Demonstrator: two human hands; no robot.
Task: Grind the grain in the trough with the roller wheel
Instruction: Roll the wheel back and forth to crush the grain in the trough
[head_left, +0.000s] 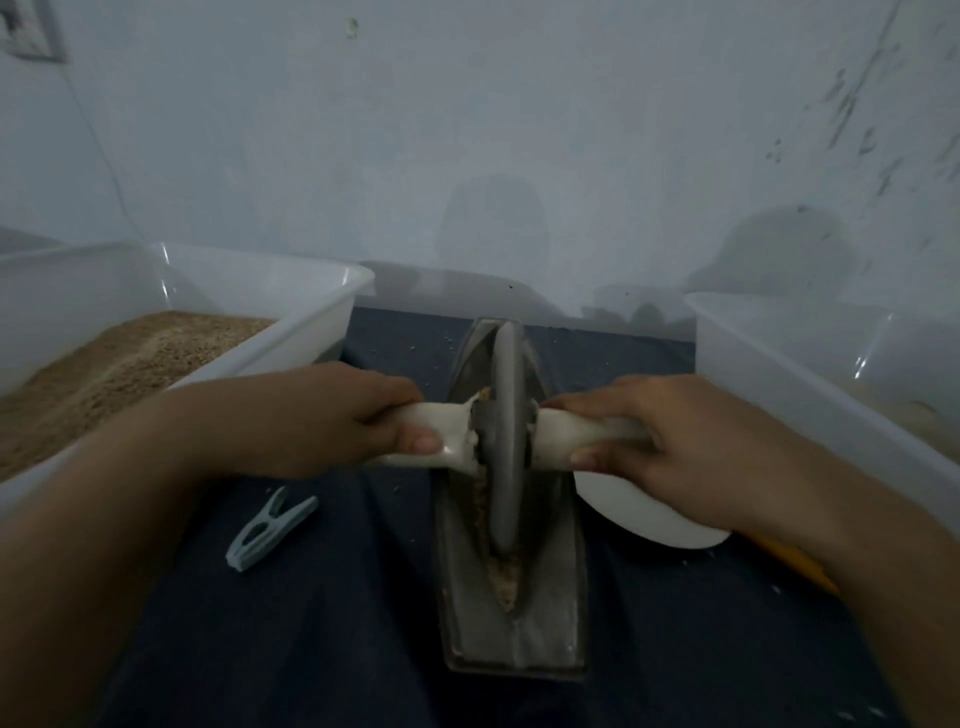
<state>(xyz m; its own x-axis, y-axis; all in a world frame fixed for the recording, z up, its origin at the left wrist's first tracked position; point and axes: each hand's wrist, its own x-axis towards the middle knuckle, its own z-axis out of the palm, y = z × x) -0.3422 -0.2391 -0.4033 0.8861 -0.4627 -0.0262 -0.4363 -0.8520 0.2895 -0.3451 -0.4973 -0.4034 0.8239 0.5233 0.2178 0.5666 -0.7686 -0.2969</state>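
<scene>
Here the wheel (503, 436) stands upright on edge in the trough (511, 623), a long dark boat-shaped block that runs from the wall side of the bench toward its near edge, roughly midway between the two side edges. The left hand (332, 421) is curled round the pale left handle (441, 434), thumb on the near side and fingers over the top; the right hand (670, 447) wraps the right handle (561, 434) the same way, thumb tip showing near the wheel. Both grips sit just beside the disc, one on each side, so the wheel lies directly between the hands. Tan grain (501, 574) shows in the groove along the wheel's left flank and in front of it toward the near end of the trough. A clear bin (291, 291) holding brown grain sits at the left edge of the bench, and another clear bin (810, 384) sits at the right edge. A pale blue peg (270, 527) lies on the dark cloth (332, 649) left of the trough, apart from it. A white dish (639, 512) lies partly under the right hand, close beside the trough.
</scene>
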